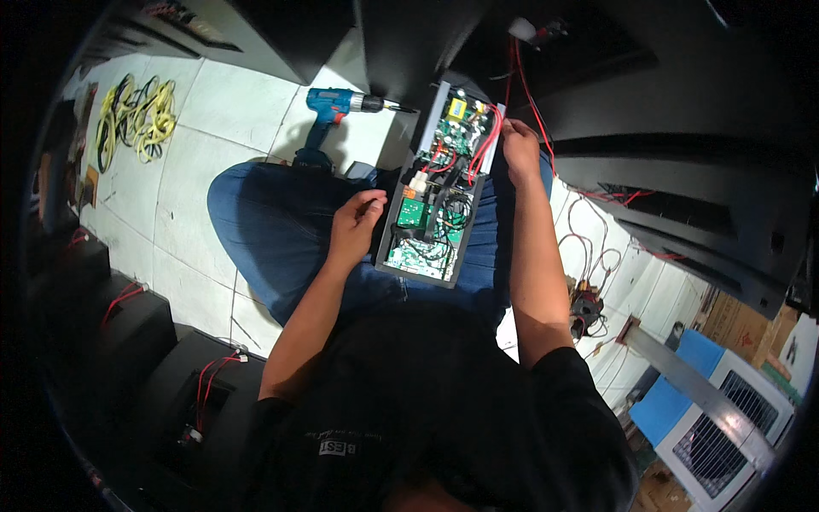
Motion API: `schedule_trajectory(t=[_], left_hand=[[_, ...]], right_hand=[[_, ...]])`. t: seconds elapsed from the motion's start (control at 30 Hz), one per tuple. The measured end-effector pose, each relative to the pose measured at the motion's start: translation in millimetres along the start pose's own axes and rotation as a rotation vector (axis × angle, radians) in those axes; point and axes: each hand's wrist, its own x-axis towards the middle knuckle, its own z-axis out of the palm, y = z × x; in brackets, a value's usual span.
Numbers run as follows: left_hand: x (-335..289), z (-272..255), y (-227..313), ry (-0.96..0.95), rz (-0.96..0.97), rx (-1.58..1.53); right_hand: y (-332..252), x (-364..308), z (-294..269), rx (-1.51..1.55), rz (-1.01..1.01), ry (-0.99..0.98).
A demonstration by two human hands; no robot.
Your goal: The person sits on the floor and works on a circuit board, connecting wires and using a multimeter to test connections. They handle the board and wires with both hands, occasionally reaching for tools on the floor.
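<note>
A long, narrow electronics module (411,212) lies across my lap, its far end pointing away from me. Green circuit boards, red and black wires and a yellow transformer (457,108) fill its open face, and pale metal strips flank the far half. My right hand (521,154) grips the far right edge, fingers bent around it beside the red wires. At the left edge, near the middle, my left hand (357,226) is curled against the module's dark side; some of its fingers are hidden. Beyond my left knee, a blue cordless drill (324,119) lies on the floor.
Black cabinets (589,94) stand close ahead and to the right, with red wires hanging from one. Several black boxes (141,320) with red leads sit at left. A yellow and black cable coil (136,119) lies far left. A blue and white grilled unit (717,418) stands right.
</note>
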Motion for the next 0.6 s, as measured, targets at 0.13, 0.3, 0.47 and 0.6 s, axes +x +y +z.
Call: schedule_trajectory(t=[0.13, 0.3, 0.47, 0.6], left_hand=[[-1, -1, 0, -0.048, 0.012, 0.215], [-3, -1, -4, -0.122, -0.039, 0.292], [-4, -4, 12, -0.254, -0.018, 0.315], [-5, -5, 7, -0.268, -0.023, 0.272]], right_hand=[[-3, -11, 6, -0.33, -0.303, 0.176], [-18, -49, -16, -0.283, -0.409, 0.306], [-63, -134, -44, -0.051, -0.585, 0.15], [-99, -173, -82, 0.036, -0.407, -0.267]])
